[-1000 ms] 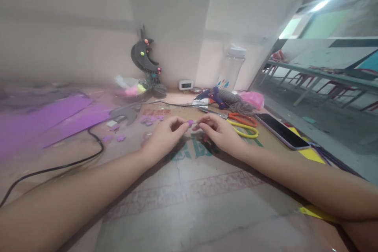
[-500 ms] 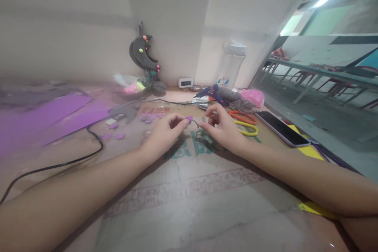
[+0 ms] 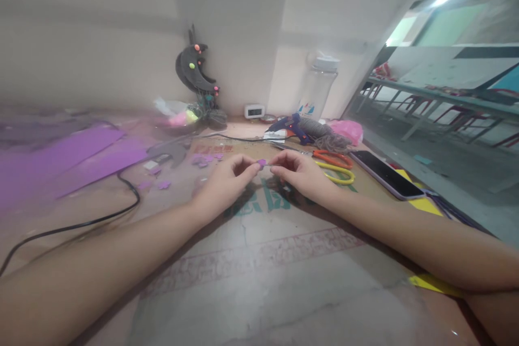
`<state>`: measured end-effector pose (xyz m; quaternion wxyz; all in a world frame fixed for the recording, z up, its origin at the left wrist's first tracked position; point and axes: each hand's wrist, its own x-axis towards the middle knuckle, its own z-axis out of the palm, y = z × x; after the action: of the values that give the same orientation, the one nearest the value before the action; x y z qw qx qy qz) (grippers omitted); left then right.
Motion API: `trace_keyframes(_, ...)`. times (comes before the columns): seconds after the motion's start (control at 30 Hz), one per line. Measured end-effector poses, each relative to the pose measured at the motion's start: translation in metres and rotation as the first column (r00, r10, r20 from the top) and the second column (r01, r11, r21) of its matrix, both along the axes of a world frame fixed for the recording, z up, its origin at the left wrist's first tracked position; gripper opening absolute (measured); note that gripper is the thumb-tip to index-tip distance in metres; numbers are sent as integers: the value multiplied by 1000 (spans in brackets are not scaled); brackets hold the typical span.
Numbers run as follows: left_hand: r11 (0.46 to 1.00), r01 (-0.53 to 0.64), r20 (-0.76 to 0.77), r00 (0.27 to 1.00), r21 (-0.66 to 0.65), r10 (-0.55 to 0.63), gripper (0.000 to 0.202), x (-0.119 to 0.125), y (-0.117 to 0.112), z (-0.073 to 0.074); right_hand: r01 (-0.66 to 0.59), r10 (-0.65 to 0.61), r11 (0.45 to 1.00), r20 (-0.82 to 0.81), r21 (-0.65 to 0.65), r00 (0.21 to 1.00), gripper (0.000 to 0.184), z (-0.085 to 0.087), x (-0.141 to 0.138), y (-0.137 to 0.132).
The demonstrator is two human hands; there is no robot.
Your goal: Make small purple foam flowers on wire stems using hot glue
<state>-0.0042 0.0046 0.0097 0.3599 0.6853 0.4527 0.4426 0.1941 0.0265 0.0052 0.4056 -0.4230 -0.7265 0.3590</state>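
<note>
Between thumb and forefinger, my left hand [image 3: 230,178] pinches a small purple cutout [image 3: 261,162] that looks like a flower. My right hand [image 3: 299,172] is closed in a pinch just right of it, on a thin dark strand that seems to run to the cutout; most of the strand is hidden by the fingers. Several similar purple flower cutouts [image 3: 207,159] lie on the cardboard left of my hands. Orange-handled scissors [image 3: 333,159] and a yellow handle loop [image 3: 339,174] rest close to my right hand.
A blue glue gun [image 3: 298,128] and grey yarn [image 3: 324,135] lie behind my hands. Purple sheets [image 3: 77,157] and a black cord [image 3: 101,221] spread on the left. At the right is a phone [image 3: 387,174]. A bottle [image 3: 318,89], a small clock [image 3: 254,112] and a dark crescent ornament [image 3: 194,71] stand along the wall.
My right thumb and fingers have closed together around the thin strand and moved slightly left, nearer the purple cutout. My left hand keeps its pinch in nearly the same place.
</note>
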Motion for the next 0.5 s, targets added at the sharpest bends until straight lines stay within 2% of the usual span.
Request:
trace_keyframes(0.1, 1000, 0, -24, 1000, -6, 0, 23, 0, -1, 1, 43, -47, 996, 45, 74, 998, 16, 1, 1, 0)
trace_keyframes(0.23, 1000, -3, -41, 999, -2, 3, 24, 1, -2, 1, 36, -57, 987, 130, 155, 990, 23, 3, 2, -2)
trace_keyframes(0.37, 1000, 14, -47, 999, -11, -14, 24, 1, -3, 1, 31, -68, 984, 207, 174, 976, 28, 5, 3, -6)
trace_keyframes(0.5, 999, 48, -57, 997, 9, -47, 26, 0, -3, -1, 48, -84, 983, 206, 175, 975, 27, 7, 2, -6)
